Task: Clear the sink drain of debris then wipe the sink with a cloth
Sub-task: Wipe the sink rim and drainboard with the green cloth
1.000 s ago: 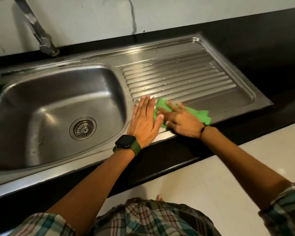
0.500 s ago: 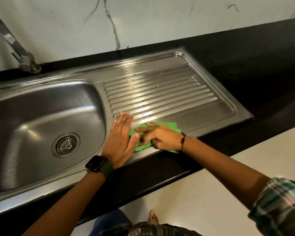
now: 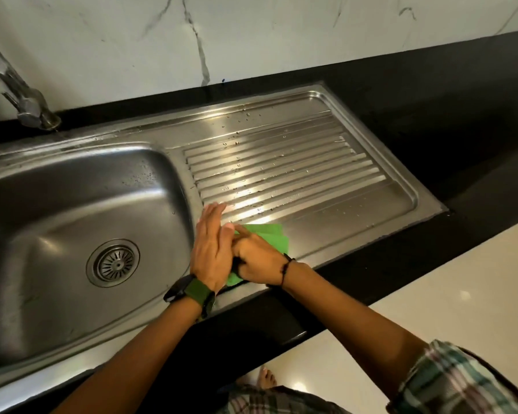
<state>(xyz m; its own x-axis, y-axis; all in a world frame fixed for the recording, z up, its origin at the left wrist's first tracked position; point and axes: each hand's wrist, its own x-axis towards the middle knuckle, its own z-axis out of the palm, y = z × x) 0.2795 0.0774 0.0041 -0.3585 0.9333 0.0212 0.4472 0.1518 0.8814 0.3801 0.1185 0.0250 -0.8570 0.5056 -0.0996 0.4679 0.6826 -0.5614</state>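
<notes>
The left hand (image 3: 211,252) lies with straight fingers together on the steel just to the right of the sink bowl (image 3: 72,234), fingertips toward the ribbed drainboard (image 3: 281,180) and holding nothing. The right hand (image 3: 256,258) lies against it, its fingers bent over and pressing down on the green cloth (image 3: 271,237), which is folded flat on the near strip of the drainboard beside the bowl's right rim. A corner of the cloth shows below the 2 hands, close to the steel's front edge. The left wrist carries a watch (image 3: 192,294) with a green strap; the right wrist carries a thin dark cord.

The sink bowl holds only its round drain strainer (image 3: 113,262), set in the floor of the bowl to the left of the hands; I cannot tell whether any debris sits in its slots. Small water drops dot the bowl's far right wall and the drainboard ribs. The tap (image 3: 27,100) rises from behind the bowl's far left rim.

The drainboard stretches right of the bowl, bare steel apart from the drops, up to its raised rim. Past that rim lies the black bench (image 3: 461,115), which also runs behind the bowl under the white marble wall (image 3: 251,34). In front of the bowl, the bench edge drops to a pale tiled floor (image 3: 431,294), where a bare foot (image 3: 266,376) shows near the lower edge.
</notes>
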